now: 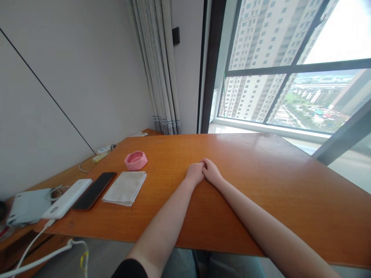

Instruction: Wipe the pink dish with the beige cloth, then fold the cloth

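Resting on tabletop point(246, 162), left hand point(194, 172) touching right hand point(213, 172); fingers point(206, 161) curled together; folded cloth point(126, 187) leftward.

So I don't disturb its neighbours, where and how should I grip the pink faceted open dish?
Take the pink dish by its right wall, pinching inside and outside, coming from the right with your left hand: bare orange-brown tabletop lies there, while the folded off-white cloth sits in front. The open top and raised wall should suit this.

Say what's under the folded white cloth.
The folded white cloth lies on the orange-brown wooden tabletop, which shows around its edges. Nothing pokes out from beneath; the area directly under the cloth is covered, so can't be seen.
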A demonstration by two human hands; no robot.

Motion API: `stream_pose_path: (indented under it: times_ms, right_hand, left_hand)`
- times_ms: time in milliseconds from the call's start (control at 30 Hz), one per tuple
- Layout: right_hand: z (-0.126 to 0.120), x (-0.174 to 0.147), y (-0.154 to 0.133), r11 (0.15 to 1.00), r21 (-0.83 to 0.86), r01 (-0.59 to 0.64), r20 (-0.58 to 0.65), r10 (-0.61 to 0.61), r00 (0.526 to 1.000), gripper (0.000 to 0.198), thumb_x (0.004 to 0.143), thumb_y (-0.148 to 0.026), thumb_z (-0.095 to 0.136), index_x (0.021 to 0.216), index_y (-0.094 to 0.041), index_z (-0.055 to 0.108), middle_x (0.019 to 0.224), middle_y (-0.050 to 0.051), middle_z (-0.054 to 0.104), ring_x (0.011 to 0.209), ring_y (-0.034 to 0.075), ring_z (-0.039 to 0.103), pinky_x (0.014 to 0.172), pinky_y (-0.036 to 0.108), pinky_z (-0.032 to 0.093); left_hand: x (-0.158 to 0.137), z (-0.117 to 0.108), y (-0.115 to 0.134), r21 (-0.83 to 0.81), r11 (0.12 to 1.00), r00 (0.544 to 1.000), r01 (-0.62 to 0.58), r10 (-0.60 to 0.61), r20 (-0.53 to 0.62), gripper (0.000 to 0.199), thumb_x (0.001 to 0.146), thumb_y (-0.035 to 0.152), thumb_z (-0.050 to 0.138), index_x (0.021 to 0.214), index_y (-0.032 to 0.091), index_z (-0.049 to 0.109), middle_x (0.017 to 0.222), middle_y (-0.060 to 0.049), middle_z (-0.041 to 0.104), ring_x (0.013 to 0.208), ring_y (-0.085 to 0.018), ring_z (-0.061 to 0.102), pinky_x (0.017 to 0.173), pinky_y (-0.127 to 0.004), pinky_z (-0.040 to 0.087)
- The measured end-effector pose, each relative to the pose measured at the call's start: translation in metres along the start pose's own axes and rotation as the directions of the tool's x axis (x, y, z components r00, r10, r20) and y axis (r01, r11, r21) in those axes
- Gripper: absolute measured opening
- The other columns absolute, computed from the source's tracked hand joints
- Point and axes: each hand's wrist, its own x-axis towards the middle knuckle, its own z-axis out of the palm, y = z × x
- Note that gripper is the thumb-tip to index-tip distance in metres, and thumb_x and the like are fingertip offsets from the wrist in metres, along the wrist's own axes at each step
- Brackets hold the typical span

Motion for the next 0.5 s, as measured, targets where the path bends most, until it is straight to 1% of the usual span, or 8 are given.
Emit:
stream_pose_path:
  times_ms: [67, 133, 267, 433, 500]
  right_hand:
    - [0.0010, -0.0017, 0.0039, 0.999, -0.050, 0.014, -0.002, -0.014, 1.000, 0.021, 0.071, -0.012, 0.041, 0.084, -0.022, 0.055, 0.086, 0.005, 0.061, 0.086, 0.021, 0.055, 0.083, 0.036, 0.046]
    - [0.0018, -0.0036, 0.0049, 0.997, -0.065, 0.030, 0.002, -0.030, 1.000, 0.020, 0.072, -0.012, 0.041, 0.084, -0.022, 0.054, 0.087, 0.005, 0.060, 0.086, 0.021, 0.055, 0.083, 0.036, 0.045]
    - [0.0015, -0.0044, 0.0034, 0.997, -0.066, 0.039, 0.031, -0.037, 0.999, 0.020, 0.072, -0.012, 0.040, 0.085, -0.021, 0.053, 0.088, 0.006, 0.060, 0.088, 0.021, 0.055, 0.083, 0.035, 0.045]
    - [0.0012, -0.0037, 0.0045, 0.996, -0.083, 0.029, 0.035, -0.026, 0.999, 0.020, 0.073, -0.013, 0.040, 0.086, -0.021, 0.053, 0.090, 0.007, 0.060, 0.090, 0.021, 0.055, 0.085, 0.036, 0.045]
    - [0.0015, -0.0037, 0.0059, 0.996, -0.082, 0.032, 0.041, -0.029, 0.999, 0.022, 0.073, -0.013, 0.040, 0.088, -0.020, 0.054, 0.092, 0.007, 0.061, 0.091, 0.021, 0.055, 0.086, 0.035, 0.045]
  left_hand:
    - [-0.0037, 0.0026, -0.0054, -0.019, 1.000, 1.000, -0.015, 0.015, -0.007, 0.026, 0.084, 0.018, 0.045, 0.101, 0.017, 0.064, 0.100, -0.012, 0.070, 0.093, -0.024, 0.065, 0.083, -0.033, 0.047]
    - [-0.0060, 0.0045, -0.0081, -0.033, 0.999, 1.000, -0.021, 0.020, -0.018, 0.025, 0.083, 0.018, 0.045, 0.100, 0.018, 0.064, 0.099, -0.010, 0.070, 0.093, -0.024, 0.065, 0.083, -0.033, 0.048]
    - [-0.0047, 0.0079, -0.0089, -0.047, 0.999, 0.999, -0.017, 0.015, -0.039, 0.026, 0.083, 0.018, 0.044, 0.099, 0.018, 0.064, 0.098, -0.011, 0.071, 0.092, -0.024, 0.065, 0.083, -0.034, 0.047]
    - [-0.0037, 0.0109, -0.0097, -0.064, 0.998, 0.999, -0.017, 0.015, -0.041, 0.025, 0.083, 0.017, 0.045, 0.099, 0.018, 0.064, 0.099, -0.010, 0.070, 0.093, -0.024, 0.064, 0.083, -0.033, 0.047]
    - [-0.0045, 0.0110, -0.0113, -0.084, 0.996, 0.999, -0.040, 0.036, -0.041, 0.025, 0.082, 0.016, 0.046, 0.098, 0.018, 0.064, 0.098, -0.010, 0.070, 0.092, -0.023, 0.064, 0.082, -0.032, 0.047]
